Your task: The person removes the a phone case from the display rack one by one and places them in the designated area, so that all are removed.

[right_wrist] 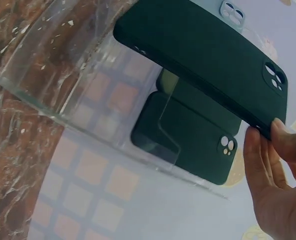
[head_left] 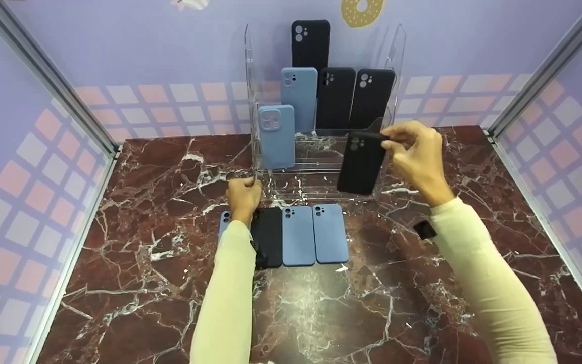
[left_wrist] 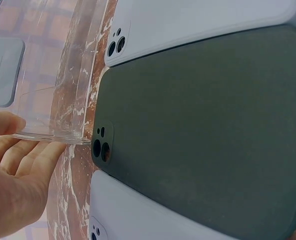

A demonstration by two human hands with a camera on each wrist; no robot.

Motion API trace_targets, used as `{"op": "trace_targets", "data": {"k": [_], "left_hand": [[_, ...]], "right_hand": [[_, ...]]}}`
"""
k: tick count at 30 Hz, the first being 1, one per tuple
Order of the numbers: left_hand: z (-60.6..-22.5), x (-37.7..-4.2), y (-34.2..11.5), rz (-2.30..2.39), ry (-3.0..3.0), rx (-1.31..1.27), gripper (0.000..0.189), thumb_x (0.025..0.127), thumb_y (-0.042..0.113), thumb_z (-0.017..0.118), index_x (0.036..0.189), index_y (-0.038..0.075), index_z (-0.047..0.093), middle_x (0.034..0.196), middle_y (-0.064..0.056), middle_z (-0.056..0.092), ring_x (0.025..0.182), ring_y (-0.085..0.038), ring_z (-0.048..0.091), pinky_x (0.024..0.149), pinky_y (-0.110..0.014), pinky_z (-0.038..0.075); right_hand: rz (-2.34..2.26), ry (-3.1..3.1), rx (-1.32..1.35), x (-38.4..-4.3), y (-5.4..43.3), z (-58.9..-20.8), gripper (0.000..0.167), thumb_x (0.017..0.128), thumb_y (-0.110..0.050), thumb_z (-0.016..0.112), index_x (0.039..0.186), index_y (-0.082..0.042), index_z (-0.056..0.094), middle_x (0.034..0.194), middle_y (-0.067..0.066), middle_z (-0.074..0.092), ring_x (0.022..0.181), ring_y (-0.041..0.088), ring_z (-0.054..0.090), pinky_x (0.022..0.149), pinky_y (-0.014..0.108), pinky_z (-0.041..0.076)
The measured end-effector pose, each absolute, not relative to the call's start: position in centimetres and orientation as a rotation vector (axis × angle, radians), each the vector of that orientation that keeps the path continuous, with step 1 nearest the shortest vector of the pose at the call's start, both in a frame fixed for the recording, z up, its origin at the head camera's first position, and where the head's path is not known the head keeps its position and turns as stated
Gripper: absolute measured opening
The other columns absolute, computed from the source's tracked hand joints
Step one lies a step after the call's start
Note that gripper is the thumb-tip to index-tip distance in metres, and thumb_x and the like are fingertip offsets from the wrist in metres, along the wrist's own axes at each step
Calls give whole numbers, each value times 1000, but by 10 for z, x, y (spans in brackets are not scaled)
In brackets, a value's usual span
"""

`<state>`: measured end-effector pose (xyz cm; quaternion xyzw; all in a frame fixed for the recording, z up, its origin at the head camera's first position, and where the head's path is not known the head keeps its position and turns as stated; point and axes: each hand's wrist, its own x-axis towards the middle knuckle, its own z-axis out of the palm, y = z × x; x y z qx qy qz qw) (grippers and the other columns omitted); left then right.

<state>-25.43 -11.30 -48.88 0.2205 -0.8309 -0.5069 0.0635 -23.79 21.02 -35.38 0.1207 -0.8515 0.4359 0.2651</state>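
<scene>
My right hand pinches a black phone case by its upper corner, thumb on one side and fingers on the other. The case hangs tilted before the right part of a clear tiered stand, camera cutouts at the top. My left hand grips the stand's side panel at the lower left front, thumb above its edge and fingers beneath in the left wrist view. On the stand's low tier, a light blue case leans at the left. Behind it stand another light blue case and two black cases.
One more black case stands on the top tier. Before the stand, a row with a black case and blue cases lies on the marbled table; my left arm partly covers its left end. Patterned walls enclose the sides and back.
</scene>
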Motion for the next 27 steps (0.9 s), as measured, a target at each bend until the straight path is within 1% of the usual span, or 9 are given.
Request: {"op": "trace_targets", "data": {"k": [3,7,9,11,14,17,22,27], "left_hand": [[-489,-254,-113,-1523,-2517,664,23,91,18,68,111,14,80,122,-8,72,120,-33,62,105,-45,43],[-489,-255,-114,-1531,-2515,655,24,92,18,68,113,13,79,122,-9,72,120,-33,62,106,-45,42],[-489,-255,-114,-1541,-2512,654,24,93,18,67,113,12,79,119,-9,73,118,-32,63,105,-45,44],[-489,-255,-114,-1543,-2513,655,23,94,18,67,112,12,79,115,-9,74,115,-31,64,103,-44,45],[-490,-255,-114,-1532,-2520,653,23,93,18,66,111,12,80,111,-9,76,111,-31,65,100,-44,46],[-490,-255,-114,-1514,-2519,656,22,92,17,67,109,12,81,109,-8,76,111,-31,65,99,-44,46],[-490,-255,-113,-1500,-2517,643,21,92,17,67,107,12,81,106,-9,77,108,-31,66,98,-44,47],[-491,-255,-113,-1495,-2524,640,22,93,18,67,109,12,80,108,-9,76,109,-31,66,99,-44,46]], "right_hand": [[1159,-2386,305,-234,218,-360,16,79,14,75,93,6,75,88,17,75,68,0,62,63,14,48],[1153,-2497,270,-230,225,-371,17,79,14,73,94,5,75,88,18,74,70,14,66,62,12,49],[1185,-2553,255,-228,228,-378,17,80,14,72,94,5,75,88,19,74,71,21,68,61,14,51],[1217,-2604,240,-227,230,-385,17,80,13,72,95,5,75,87,20,74,70,25,69,59,15,51],[1241,-2662,228,-225,233,-398,16,80,12,71,94,4,75,87,19,74,69,23,69,58,17,51],[1217,-2713,231,-224,236,-411,16,80,10,72,93,2,76,86,17,75,67,18,64,58,17,48],[1200,-2797,224,-224,243,-428,13,81,5,74,94,2,76,79,13,71,63,18,59,55,20,45],[1179,-2841,196,-226,248,-443,12,82,4,74,93,3,76,77,11,70,62,12,60,57,19,46]]}}
